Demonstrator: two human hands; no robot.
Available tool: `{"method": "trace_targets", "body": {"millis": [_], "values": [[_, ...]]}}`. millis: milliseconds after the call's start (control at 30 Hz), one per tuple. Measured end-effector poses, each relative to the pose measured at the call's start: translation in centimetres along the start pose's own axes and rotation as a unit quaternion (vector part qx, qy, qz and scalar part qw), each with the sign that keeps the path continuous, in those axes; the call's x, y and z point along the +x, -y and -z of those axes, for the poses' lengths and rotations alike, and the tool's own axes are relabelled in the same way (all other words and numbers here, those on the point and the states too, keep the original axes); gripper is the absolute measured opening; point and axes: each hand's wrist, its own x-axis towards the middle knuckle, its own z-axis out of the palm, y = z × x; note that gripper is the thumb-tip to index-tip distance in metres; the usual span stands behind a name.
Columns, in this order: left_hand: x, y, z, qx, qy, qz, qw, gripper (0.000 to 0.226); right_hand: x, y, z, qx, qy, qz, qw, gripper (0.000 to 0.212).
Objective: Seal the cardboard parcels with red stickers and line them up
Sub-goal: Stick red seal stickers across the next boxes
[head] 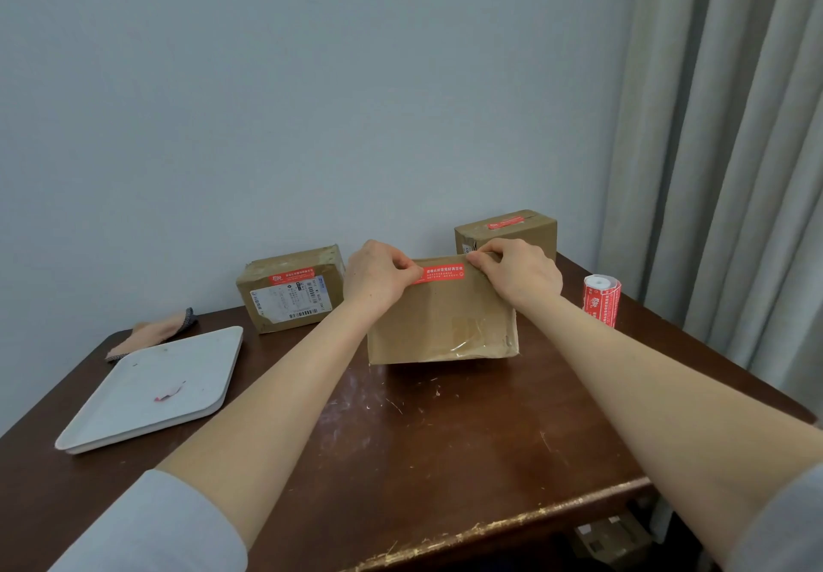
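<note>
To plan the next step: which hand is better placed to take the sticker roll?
Right, probably. The sticker roll stands right of the box, near the right hand; the left hand, pinching the sticker too, is farther away.

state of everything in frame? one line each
middle parcel: on table, being sealed.
red sticker: along its top edge, both ends pinched.
left hand: pinches sticker's left end.
right hand: pinches sticker's right end.
left parcel: on table, stickered.
back parcel: stickered on top.
sticker roll: upright on table.
tray: holds pink scrap.
</note>
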Motion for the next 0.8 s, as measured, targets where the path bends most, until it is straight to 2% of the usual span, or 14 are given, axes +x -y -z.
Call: {"method": "trace_targets", "body": {"millis": [800], "values": [[-0.1,-0.5,1.1,-0.009,0.043,0.021,0.999,0.011,-0.3,0.0,0.1,0.004,-0.001,0.003,1.000,0.035]]}}
